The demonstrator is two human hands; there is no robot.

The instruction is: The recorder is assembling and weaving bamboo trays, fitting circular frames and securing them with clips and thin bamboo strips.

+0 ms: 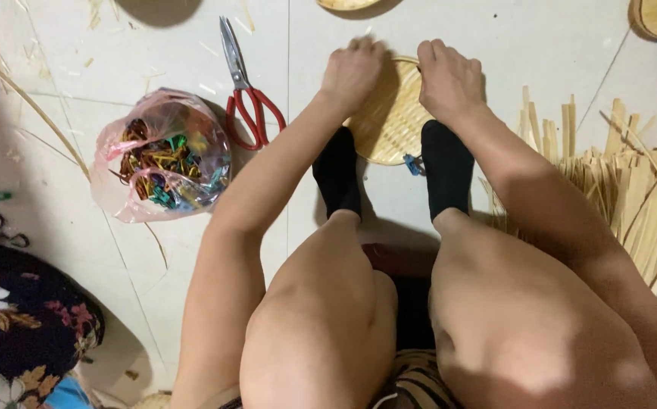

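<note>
— Where's the piece?

— Round woven bamboo tray on the floor, pinned under my two black-socked feet.

— Hands?

— Left hand and right hand both curled shut on its far rim. Rim work, I judge.

— Next?

— Probably a strip from the bamboo strips at my right; scissors and bag of clips lie left.

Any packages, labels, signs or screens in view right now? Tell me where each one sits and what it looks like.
Plastic bag: on the floor left of the left hand, beside the red-handled scissors; clear pinkish, crumpled and open, full of small multicoloured clips.
Labels, signs, screens: none visible.
Both hands, left and right hand, rest on the round woven tray, which carries no marking.
</note>
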